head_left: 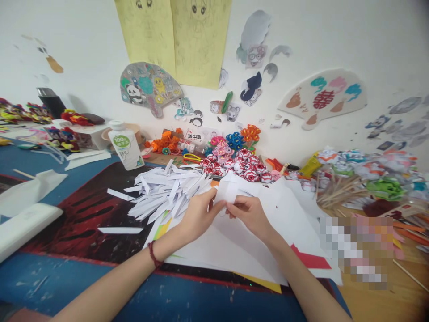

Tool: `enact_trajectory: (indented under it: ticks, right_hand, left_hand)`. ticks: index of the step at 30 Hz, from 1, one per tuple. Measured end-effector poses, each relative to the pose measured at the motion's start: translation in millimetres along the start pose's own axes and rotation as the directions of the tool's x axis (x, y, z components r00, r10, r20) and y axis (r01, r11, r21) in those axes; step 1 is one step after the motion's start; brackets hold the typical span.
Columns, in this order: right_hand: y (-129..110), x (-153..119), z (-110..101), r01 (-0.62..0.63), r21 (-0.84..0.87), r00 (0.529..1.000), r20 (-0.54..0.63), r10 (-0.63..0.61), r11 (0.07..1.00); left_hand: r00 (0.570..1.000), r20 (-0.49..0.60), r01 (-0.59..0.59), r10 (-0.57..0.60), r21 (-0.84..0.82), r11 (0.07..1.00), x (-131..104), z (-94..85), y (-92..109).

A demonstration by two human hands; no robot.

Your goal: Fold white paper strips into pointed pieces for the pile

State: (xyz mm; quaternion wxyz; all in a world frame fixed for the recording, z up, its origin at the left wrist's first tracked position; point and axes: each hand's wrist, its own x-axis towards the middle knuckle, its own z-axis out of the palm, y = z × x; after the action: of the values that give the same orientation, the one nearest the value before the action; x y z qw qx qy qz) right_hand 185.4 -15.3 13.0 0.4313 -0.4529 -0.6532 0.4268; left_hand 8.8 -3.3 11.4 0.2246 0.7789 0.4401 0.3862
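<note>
Between my two hands is a small piece of white paper [226, 193], held up above large white sheets [241, 241]. My left hand [203, 210], with a dark red bead bracelet on the wrist, pinches its lower left edge. My right hand [248, 213] has thumb and fingers pressed together at its lower right edge. Just left of my left hand lies a heap of folded white paper strips [170, 188]. One loose strip [120, 230] rests apart on the dark red and black mat [83, 214].
Behind the heap stand a white bottle [125, 145] and red-and-white paper flowers [246, 165]. Orange craft flowers [167, 142] lie further back. Thin wooden sticks [338, 185] and wrapped bundles crowd the right side. A white case [30, 228] sits at the left, and paper fans hang on the wall.
</note>
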Motion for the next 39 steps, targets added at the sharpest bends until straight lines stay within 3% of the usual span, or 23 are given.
enact_trajectory:
  ticks: [10, 21, 31, 39]
  right_hand:
    - [1.4, 1.9, -2.2, -0.013, 0.000, 0.999, 0.043, 0.013, 1.000]
    - [4.0, 2.0, -3.9, -0.058, 0.034, 0.992, 0.118, 0.054, 0.998]
    - [1.1, 2.9, -8.5, -0.089, 0.059, 0.978, 0.193, 0.076, 0.994]
    - [-2.7, 2.3, -9.7, -0.087, 0.003, 0.982, 0.169, 0.085, 0.996]
  left_hand:
    - [0.999, 0.031, 0.034, -0.034, 0.011, 0.999, 1.6, -1.0, -0.7]
    - [0.996, 0.087, -0.006, 0.002, 0.044, 0.999, 0.1, -7.9, 4.1]
    - [0.978, 0.201, -0.018, 0.052, -0.166, 0.986, 3.3, -14.7, 4.9]
    - [0.980, 0.187, -0.039, 0.066, -0.143, 0.989, 2.8, -12.0, 5.2]
